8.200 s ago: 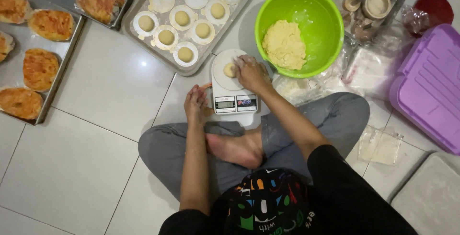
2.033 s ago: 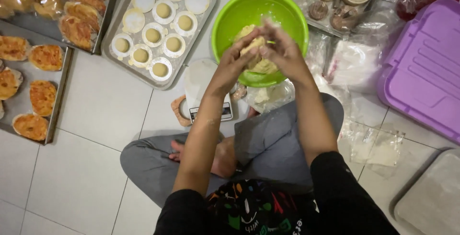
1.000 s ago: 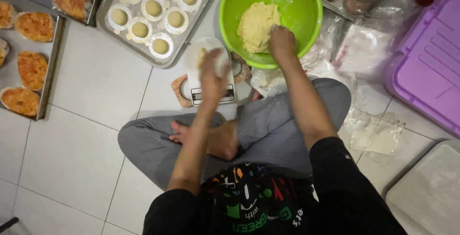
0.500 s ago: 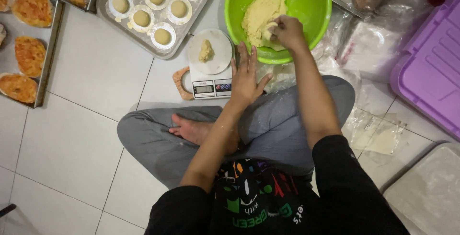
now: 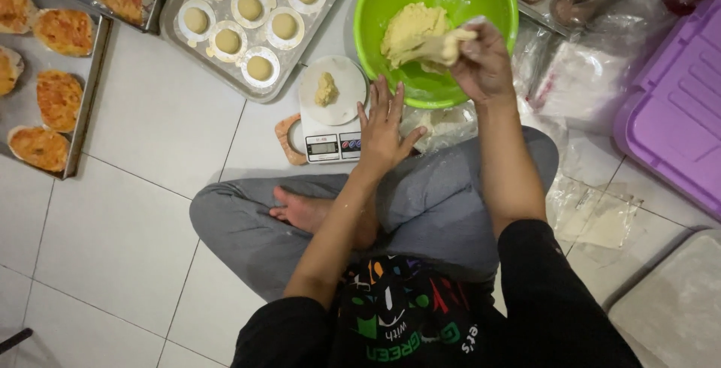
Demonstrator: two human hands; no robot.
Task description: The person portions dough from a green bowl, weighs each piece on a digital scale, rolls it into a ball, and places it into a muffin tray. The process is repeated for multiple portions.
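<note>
Right hand (image 5: 484,60) clenched on a torn pinch of dough (image 5: 443,43) above the green bowl (image 5: 375,7), the main dough mass (image 5: 409,26) sitting in its middle; left hand (image 5: 383,124) spread flat with nothing in it, beside the white scale (image 5: 330,124), whose plate carries 1 small lump (image 5: 325,88). Probably sticky dough, though hard to judge from this height, so a clinging strand could drag or drop onto the floor tiles (image 5: 143,113). Could also nudge the scale with the flat palm, given how near it rests.
</note>
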